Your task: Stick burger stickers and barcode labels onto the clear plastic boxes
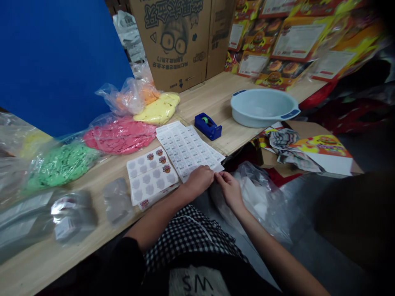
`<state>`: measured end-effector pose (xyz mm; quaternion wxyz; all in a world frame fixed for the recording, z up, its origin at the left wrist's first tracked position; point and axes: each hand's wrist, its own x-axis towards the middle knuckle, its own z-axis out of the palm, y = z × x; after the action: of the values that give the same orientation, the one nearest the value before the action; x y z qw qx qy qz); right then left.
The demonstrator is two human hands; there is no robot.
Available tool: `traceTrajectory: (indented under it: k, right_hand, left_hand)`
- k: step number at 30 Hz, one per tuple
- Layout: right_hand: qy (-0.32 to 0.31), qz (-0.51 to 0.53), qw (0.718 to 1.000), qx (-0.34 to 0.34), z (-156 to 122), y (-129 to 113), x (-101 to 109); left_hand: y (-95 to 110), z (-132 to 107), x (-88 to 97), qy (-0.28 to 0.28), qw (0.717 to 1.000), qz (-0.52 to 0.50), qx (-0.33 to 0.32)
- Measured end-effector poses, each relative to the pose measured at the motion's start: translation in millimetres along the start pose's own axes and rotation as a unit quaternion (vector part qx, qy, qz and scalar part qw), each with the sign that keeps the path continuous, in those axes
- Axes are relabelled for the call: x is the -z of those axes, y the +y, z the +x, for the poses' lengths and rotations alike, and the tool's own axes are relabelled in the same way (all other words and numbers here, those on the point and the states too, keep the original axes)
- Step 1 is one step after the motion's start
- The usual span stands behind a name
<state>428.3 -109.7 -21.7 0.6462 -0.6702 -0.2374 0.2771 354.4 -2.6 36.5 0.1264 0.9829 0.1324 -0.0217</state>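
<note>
Label sheet (188, 150) lies mid-frame on the wooden table (216, 102), its lower edge held between both hands. L hand (198, 181) and R hand (230, 190) look pinched on it, R fingertips (218, 176) at the corner. Logo sticker sheets (151, 174) sit just left, tape dispenser (207, 126) above.

**Colour all along the worktop, and a busy back edge!**

There's a bag of pink dough (119, 135) beside a bag of green dough (61, 164), with a bag of yellow dough (157, 109) just behind. Over on the worktop (210, 98), a blue tape dispenser (207, 126) sits near a pale blue basin (262, 107), while a cardboard carton (173, 41) stands at the back edge, and printed burger-themed boxes (277, 45) are stacked beyond it!
</note>
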Motion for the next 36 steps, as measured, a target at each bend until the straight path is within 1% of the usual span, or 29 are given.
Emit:
traceTrajectory:
  k: [3,6,9,13,14,16,17,18,19,20,21,22,23,24,25,27,30,31,33,34,36]
  right_hand:
    - [0.004,0.000,1.000,0.001,-1.1,-1.1,0.0]
    - [0.013,0.000,1.000,-0.011,-0.5,0.3,-0.3]
    - [0.030,0.002,0.999,-0.041,2.2,4.4,-1.4]
    - [0.049,0.000,0.996,-0.069,6.9,9.7,-0.3]
    - [0.068,-0.021,0.996,-0.061,7.5,9.7,1.1]
    - [0.138,-0.090,0.986,-0.013,7.1,5.9,4.3]
    - [0.175,-0.124,0.977,0.018,5.9,1.5,5.1]
    - [0.196,-0.146,0.969,0.042,4.1,-4.5,4.7]
    - [0.190,-0.153,0.968,0.053,1.8,-12.1,2.6]
    - [0.153,-0.141,0.977,0.045,-0.7,-20.8,-1.5]
    - [0.091,-0.114,0.989,0.018,-3.2,-30.3,-7.7]
    - [0.024,-0.080,0.996,-0.024,-5.7,-39.7,-15.6]
    - [-0.037,-0.047,0.996,-0.070,-7.9,-48.5,-24.9]
    - [-0.086,-0.022,0.990,-0.111,-9.9,-56.2,-35.2]
    - [-0.122,-0.005,0.982,-0.143,-11.6,-62.4,-45.8]
    - [-0.174,0.011,0.969,-0.173,-14.4,-69.9,-66.6]
    - [-0.223,0.011,0.960,-0.169,-17.6,-73.0,-94.3]
    - [-0.232,0.008,0.959,-0.162,-18.7,-73.3,-103.0]
    - [-0.251,0.003,0.958,-0.137,-21.2,-74.5,-120.6]
    - [-0.264,0.001,0.957,-0.123,-22.8,-75.6,-130.0]
    - [-0.292,-0.007,0.951,-0.097,-26.7,-78.3,-150.9]
  left_hand:
    - [-0.1,0.6,-4.5,0.009,1.000,-0.009,0.004]
    - [-2.6,0.2,-2.1,0.031,0.999,-0.020,0.018]
    - [-11.7,-3.9,12.0,0.079,0.995,-0.032,0.059]
    - [-33.3,-20.9,41.7,0.171,0.975,-0.043,0.132]
    - [-38.2,-27.2,47.6,0.194,0.969,-0.044,0.148]
    - [-44.6,-41.7,54.5,0.242,0.956,-0.047,0.159]
    - [-45.5,-49.4,55.2,0.264,0.952,-0.045,0.151]
    - [-44.8,-57.3,54.2,0.280,0.950,-0.041,0.135]
    - [-42.4,-65.2,52.2,0.288,0.950,-0.035,0.114]
    - [-38.7,-73.2,49.7,0.286,0.954,-0.028,0.091]
    - [-34.0,-81.2,47.3,0.270,0.960,-0.021,0.069]
    - [-28.8,-89.1,45.5,0.249,0.967,-0.015,0.048]
    - [-23.5,-96.9,44.5,0.227,0.973,-0.012,0.032]
    - [-18.7,-104.5,44.6,0.209,0.978,-0.010,0.021]
    - [-14.8,-112.0,45.7,0.193,0.981,-0.008,0.016]
    - [-11.0,-127.1,49.6,0.177,0.984,-0.002,0.019]
    - [-16.4,-153.8,55.2,0.170,0.985,0.006,0.029]
    - [-21.2,-165.1,55.7,0.175,0.984,0.005,0.034]
    - [-34.8,-192.5,53.4,0.207,0.976,-0.013,0.063]
    - [-43.5,-208.5,50.4,0.230,0.968,-0.032,0.093]
    - [-63.9,-243.4,40.9,0.275,0.940,-0.084,0.185]
